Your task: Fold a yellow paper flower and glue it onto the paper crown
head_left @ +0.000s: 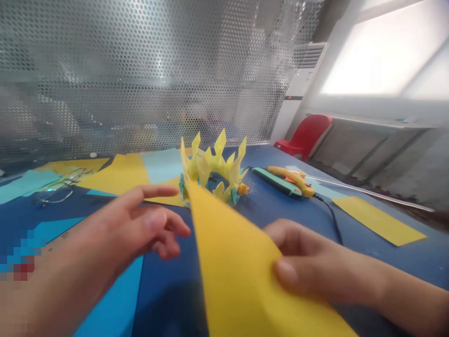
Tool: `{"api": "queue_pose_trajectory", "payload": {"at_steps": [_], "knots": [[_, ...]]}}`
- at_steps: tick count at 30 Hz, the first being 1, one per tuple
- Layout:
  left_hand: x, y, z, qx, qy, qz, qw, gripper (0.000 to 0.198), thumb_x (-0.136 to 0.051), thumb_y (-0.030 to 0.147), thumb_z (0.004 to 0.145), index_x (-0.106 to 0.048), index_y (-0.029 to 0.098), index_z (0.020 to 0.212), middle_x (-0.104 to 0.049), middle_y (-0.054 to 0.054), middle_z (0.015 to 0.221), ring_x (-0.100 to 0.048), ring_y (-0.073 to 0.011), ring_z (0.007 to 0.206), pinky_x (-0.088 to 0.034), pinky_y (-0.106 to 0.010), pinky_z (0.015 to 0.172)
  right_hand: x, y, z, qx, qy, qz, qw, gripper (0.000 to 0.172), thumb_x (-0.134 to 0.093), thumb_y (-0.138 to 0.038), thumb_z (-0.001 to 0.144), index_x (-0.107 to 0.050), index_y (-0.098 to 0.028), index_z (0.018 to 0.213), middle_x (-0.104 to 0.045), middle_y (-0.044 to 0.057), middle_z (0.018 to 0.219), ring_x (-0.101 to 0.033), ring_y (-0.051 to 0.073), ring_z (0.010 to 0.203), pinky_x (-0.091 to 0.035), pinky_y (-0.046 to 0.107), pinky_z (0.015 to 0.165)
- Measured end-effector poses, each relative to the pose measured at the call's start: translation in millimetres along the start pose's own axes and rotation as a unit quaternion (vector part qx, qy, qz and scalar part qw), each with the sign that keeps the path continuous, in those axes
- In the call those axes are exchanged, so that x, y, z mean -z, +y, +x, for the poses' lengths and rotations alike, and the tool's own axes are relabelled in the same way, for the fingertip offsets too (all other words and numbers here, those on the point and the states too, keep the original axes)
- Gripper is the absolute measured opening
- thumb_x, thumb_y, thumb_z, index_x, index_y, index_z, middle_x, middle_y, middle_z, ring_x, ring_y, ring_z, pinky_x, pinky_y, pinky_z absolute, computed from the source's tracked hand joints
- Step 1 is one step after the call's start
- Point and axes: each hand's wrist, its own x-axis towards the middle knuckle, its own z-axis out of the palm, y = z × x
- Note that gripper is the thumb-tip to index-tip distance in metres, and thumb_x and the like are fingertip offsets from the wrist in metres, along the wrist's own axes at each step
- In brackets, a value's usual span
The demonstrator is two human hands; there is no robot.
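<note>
The right hand (308,262) has its grip closed on a large, smooth yellow paper sheet (238,281), thumb on top and fingers beneath, pinching its edge at about 3 o'clock. The sheet is lifted off the dark blue counter (168,299), and one pointed corner reaches toward 12 o'clock. The left hand (140,224) is at 9 o'clock of the sheet, apart from it. Its grip is wide and holds nothing, with the index finger stretched out and the other fingers loosely curled above the counter. Just past the sheet's tip, at 12 o'clock, stands a spiky ring of folded yellow paper points with teal and orange pieces at its base (213,168). At 1 o'clock lies a yellow-and-teal glue gun (287,180), its black cable (329,215) running toward the near edge. A flat yellow paper strip (379,220) lies at 3 o'clock, a light-blue paper sheet (112,309) lies under the left forearm at 8 o'clock, and clear-framed glasses (59,187) rest at 10 o'clock. A perforated metal screen (140,70) closes off the far side. The step in hand looks like presenting the sheet one-handed for shaping. Any fold would call for the left hand to close on the free edge so that the paper is steadied from both sides.
</note>
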Motion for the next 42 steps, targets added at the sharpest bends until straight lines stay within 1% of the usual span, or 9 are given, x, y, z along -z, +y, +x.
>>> {"api": "queue_pose_trajectory", "payload": {"at_steps": [3, 6, 11, 17, 20, 26, 33, 38, 42], "knots": [[-17.2, 2, 6, 0.207, -0.032, -0.182, 0.961, 0.032, -0.066, 0.044, 0.082, -0.071, 0.018, 0.1, -0.08, -0.009, 0.079, -0.076, -0.0249, 0.07, -0.059, -0.032, 0.061, 1, 1, 6, 0.037, 0.047, 0.101, 0.993, 0.034, -0.079, -0.038, 0.082, -0.073, -0.02, 0.111, -0.077, 0.003, 0.089, -0.075, 0.014, 0.087, -0.056, 0.021, 0.079], [-37.0, -4, 2, 0.321, -0.07, -0.225, 0.917, 0.025, -0.069, 0.039, 0.083, -0.069, 0.016, 0.094, -0.079, -0.006, 0.072, -0.075, -0.0196, 0.062, -0.056, -0.026, 0.057, 5, 10, 18, 0.03, 0.092, 0.027, 0.995, 0.056, -0.077, -0.034, 0.084, -0.058, -0.018, 0.134, -0.077, 0.008, 0.106, -0.076, 0.016, 0.088, -0.058, 0.027, 0.083], [-54.6, -14, -7, 0.313, -0.091, -0.186, 0.927, 0.035, -0.069, 0.011, 0.079, -0.067, 0.017, 0.113, -0.082, -0.006, 0.09, -0.078, -0.0216, 0.081, -0.057, -0.027, 0.073, 9, 23, 27, 0.083, 0.112, -0.151, 0.979, 0.044, -0.062, -0.032, 0.094, -0.057, -0.014, 0.134, -0.076, 0.01, 0.109, -0.074, 0.02, 0.093, -0.059, 0.031, 0.082], [-51.2, -27, 1, 0.29, -0.023, -0.193, 0.937, 0.011, -0.067, 0.016, 0.078, -0.074, 0.018, 0.086, -0.08, -0.002, 0.078, -0.075, -0.0203, 0.077, -0.054, -0.025, 0.07, 20, 23, 21, 0.294, 0.065, -0.488, 0.819, 0.042, -0.047, -0.002, 0.09, -0.072, -0.015, 0.121, -0.068, 0.013, 0.124, -0.069, 0.014, 0.096, -0.053, 0.023, 0.09], [-49.6, -36, 2, 0.312, -0.043, -0.27, 0.91, 0.027, -0.055, 0.039, 0.09, -0.073, 0.018, 0.093, -0.08, -0.006, 0.081, -0.075, -0.0261, 0.083, -0.056, -0.033, 0.074, 27, 25, 20, 0.313, 0.046, -0.52, 0.793, 0.046, -0.044, 0.001, 0.09, -0.074, -0.018, 0.12, -0.063, 0.012, 0.132, -0.067, 0.01, 0.086, -0.054, 0.02, 0.083], [-53.5, -48, -4, 0.215, -0.043, -0.183, 0.958, 0.038, -0.09, 0.032, 0.064, -0.069, 0.019, 0.094, -0.081, -0.004, 0.085, -0.075, -0.0231, 0.086, -0.054, -0.028, 0.073, 25, 27, 22, 0.315, 0.029, -0.49, 0.812, 0.047, -0.049, 0.003, 0.083, -0.074, -0.018, 0.117, -0.064, 0.013, 0.127, -0.065, 0.011, 0.082, -0.056, 0.021, 0.077], [-53.9, -44, -6, 0.215, -0.052, -0.18, 0.958, 0.03, -0.088, 0.038, 0.067, -0.07, 0.018, 0.081, -0.077, 0.0, 0.071, -0.069, -0.0152, 0.07, -0.051, -0.02, 0.062, 17, 25, 21, 0.318, 0.046, -0.41, 0.853, 0.034, -0.081, -0.03, 0.075, -0.077, -0.014, 0.105, -0.064, 0.012, 0.11, -0.069, 0.018, 0.091, -0.057, 0.027, 0.085], [-53.6, -42, -6, 0.227, -0.075, -0.193, 0.952, 0.037, -0.087, 0.05, 0.064, -0.071, 0.018, 0.074, -0.071, 0.001, 0.065, -0.063, -0.0146, 0.066, -0.049, -0.02, 0.061, 9, 27, 22, 0.277, 0.102, -0.413, 0.861, 0.018, -0.073, -0.02, 0.084, -0.072, -0.016, 0.102, -0.067, 0.006, 0.093, -0.066, 0.012, 0.079, -0.055, 0.019, 0.074], [-52.1, -47, -8, 0.212, -0.057, -0.122, 0.968, 0.053, -0.08, 0.069, 0.06, -0.065, 0.02, 0.07, -0.059, 0.004, 0.061, -0.053, -0.0134, 0.062, -0.043, -0.019, 0.054, 3, 32, 24, 0.201, 0.172, -0.378, 0.887, 0.03, -0.071, -0.022, 0.082, -0.063, -0.018, 0.11, -0.064, 0.0, 0.078, -0.059, 0.011, 0.064, -0.051, 0.016, 0.058]]}}
